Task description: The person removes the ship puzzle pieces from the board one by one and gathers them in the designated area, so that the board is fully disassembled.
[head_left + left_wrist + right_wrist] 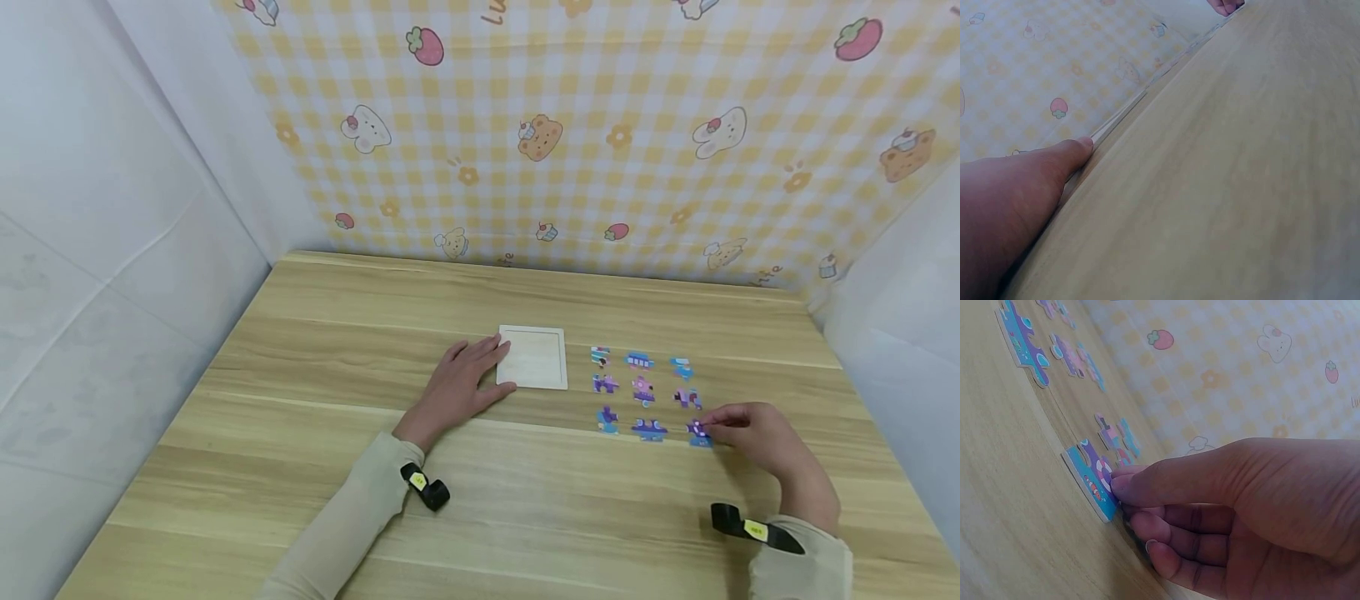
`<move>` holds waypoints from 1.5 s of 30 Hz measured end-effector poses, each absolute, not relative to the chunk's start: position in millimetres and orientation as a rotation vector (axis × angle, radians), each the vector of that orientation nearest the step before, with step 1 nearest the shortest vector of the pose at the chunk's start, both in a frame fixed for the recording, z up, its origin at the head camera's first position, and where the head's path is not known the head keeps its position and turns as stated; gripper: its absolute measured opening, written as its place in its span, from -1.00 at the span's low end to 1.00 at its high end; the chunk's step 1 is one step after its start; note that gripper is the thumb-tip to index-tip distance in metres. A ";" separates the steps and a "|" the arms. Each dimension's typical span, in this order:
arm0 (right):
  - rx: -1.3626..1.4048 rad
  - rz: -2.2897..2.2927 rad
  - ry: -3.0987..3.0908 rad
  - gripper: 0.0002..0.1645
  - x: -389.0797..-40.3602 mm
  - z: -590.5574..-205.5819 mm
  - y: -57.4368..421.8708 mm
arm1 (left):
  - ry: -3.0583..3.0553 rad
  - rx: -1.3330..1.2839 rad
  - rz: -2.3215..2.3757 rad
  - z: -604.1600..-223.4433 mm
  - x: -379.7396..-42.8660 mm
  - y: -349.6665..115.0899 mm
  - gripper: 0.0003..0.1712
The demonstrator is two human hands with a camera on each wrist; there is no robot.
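A shallow, pale square puzzle tray (pixel 531 358) with a raised rim lies on the table. Flat against its left edge rests my left hand (pixel 467 383), fingers stretched out and the thumb tip (pixel 1084 147) at the lower corner. To the right of the tray, several purple and blue jigsaw pieces lie apart in three rows. My right hand (pixel 763 437) pinches the front right jigsaw piece (pixel 1092 481) between thumb and forefinger; a fish and a white ring are printed on it. Its other fingers are curled beneath, and the piece's far edge is covered by the fingertips.
Next to the held piece lies a wide jigsaw piece (pixel 648 430), with a pink and purple jigsaw piece (pixel 642 390) behind it. A checked cloth (pixel 480 150) hangs along the back of the wooden table (pixel 525 508). White sheets (pixel 135 275) hang at both sides.
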State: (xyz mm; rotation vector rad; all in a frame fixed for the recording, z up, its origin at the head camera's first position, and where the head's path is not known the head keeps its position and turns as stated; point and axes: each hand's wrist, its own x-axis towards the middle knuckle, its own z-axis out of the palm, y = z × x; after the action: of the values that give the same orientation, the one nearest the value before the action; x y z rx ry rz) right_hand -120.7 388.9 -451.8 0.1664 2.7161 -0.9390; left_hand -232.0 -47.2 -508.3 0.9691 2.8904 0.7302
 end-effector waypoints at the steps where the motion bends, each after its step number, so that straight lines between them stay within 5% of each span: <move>1: 0.165 -0.939 2.718 -0.77 -120.4 -451.8 388.9 | 2.893 0.971 0.730 -508.5 -232.1 -47.3 -0.14; 45: 0.116 -0.911 2.778 -0.78 -116.9 -452.0 388.6 | 2.917 0.844 0.962 -510.5 -221.6 -55.7 -0.17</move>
State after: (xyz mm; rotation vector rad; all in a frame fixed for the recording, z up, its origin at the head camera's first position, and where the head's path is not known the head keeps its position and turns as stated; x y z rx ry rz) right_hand -116.9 388.6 -452.0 0.1161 2.7779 -0.9114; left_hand -221.6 -55.7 -510.5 0.8439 2.9165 0.9622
